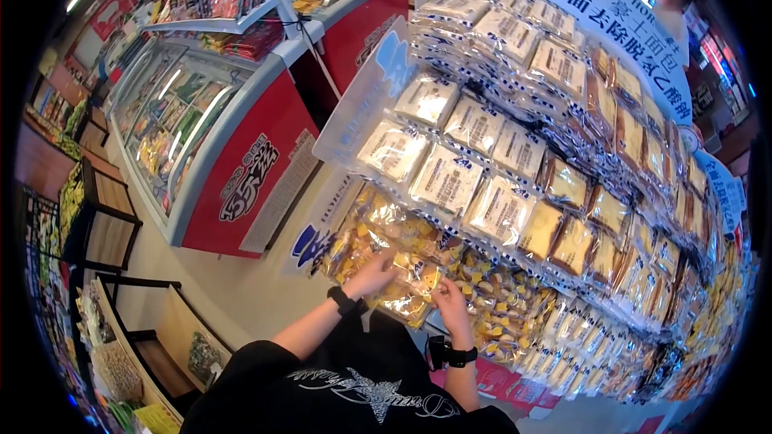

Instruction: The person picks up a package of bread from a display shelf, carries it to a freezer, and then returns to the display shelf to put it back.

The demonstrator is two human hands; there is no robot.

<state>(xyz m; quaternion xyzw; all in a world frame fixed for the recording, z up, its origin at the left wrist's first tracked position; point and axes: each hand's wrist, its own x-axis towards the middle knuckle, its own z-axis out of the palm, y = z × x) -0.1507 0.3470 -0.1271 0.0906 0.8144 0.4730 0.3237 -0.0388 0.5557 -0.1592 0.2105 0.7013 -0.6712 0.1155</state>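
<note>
A clear plastic bread packet (416, 275) with yellow print is stretched between my two hands, over the lowest front level of the display. My left hand (373, 275) has its fingers closed at the packet's left side; part of the grip is hidden by glare on the plastic. On the right edge, my right hand (451, 302) pinches the film between thumb and fingers. Similar yellow-marked packets (482, 285) lie in a heap just beyond and beside my hands. Dark bands circle both wrists.
Tiers of wrapped bread (446, 181) rise ahead to the right, below a blue-white sign (615, 28). A red-sided freezer (253, 169) stands left. Wooden bins (173, 325) are lower left. A person (669, 12) is at the far upper right.
</note>
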